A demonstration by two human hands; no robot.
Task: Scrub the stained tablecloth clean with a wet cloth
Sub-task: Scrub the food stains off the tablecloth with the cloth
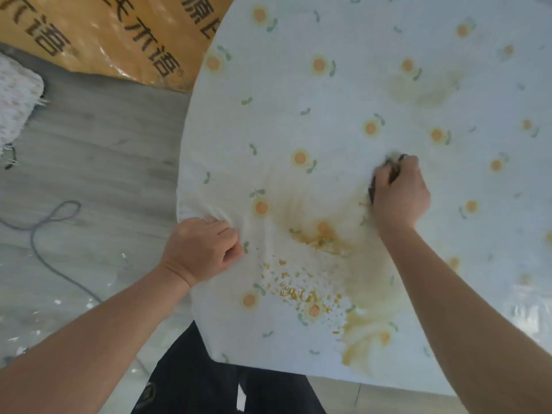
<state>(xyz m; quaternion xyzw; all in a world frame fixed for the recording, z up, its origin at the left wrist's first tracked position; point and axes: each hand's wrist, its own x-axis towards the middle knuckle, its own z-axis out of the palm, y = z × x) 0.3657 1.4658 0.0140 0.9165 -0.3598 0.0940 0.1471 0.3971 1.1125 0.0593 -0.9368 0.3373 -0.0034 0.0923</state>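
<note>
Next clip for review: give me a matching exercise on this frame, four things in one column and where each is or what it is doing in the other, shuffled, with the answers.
Things
1. left hand
2. right hand
3. cable
4. yellow stain

Place or state
A. lies looped on the floor, left of the table
B. grips a bunched fold at the edge of the tablecloth
C. sits on the tablecloth between the two forearms
D. holds the dark cloth down on the tablecloth

Pairs: 1-B, 2-D, 3-A, 4-C
</note>
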